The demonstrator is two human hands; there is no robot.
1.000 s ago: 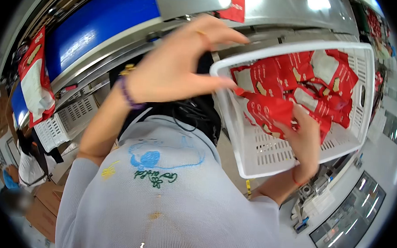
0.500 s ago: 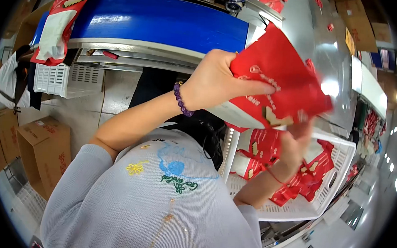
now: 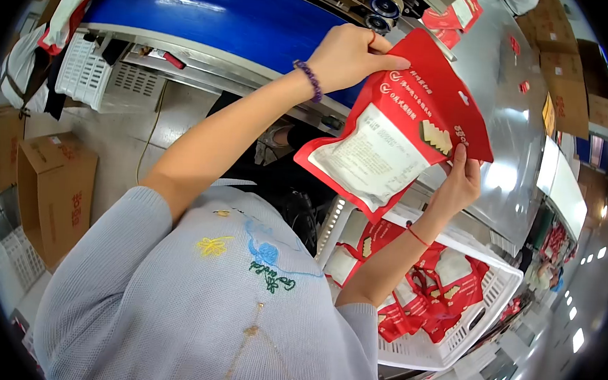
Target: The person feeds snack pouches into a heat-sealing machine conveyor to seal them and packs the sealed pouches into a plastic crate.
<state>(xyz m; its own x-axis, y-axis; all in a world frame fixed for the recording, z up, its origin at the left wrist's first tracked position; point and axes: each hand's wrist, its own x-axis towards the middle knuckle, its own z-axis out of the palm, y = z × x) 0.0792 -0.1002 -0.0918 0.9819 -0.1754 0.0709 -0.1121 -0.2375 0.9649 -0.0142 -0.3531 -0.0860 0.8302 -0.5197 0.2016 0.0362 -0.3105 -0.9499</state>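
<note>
A red snack pouch with a white label panel hangs stretched between both hands, above the edge of the steel table. My left hand pinches its upper left corner, thumb on the near face. At the right-hand corner, my right hand grips the pouch with the thumb in front; its other fingers are partly hidden behind. Below my right forearm stands a white plastic crate holding several similar red pouches.
A blue conveyor belt runs across the top, with machine rollers at its right end. Another pouch lies at the belt's left end. A steel table spans the right. Cardboard boxes and a white crate stand at left.
The pouch has turned from a folded, blurred pose to spread out, its label panel now showing. My right hand has moved up to its right corner, and my left hand has risen slightly.
</note>
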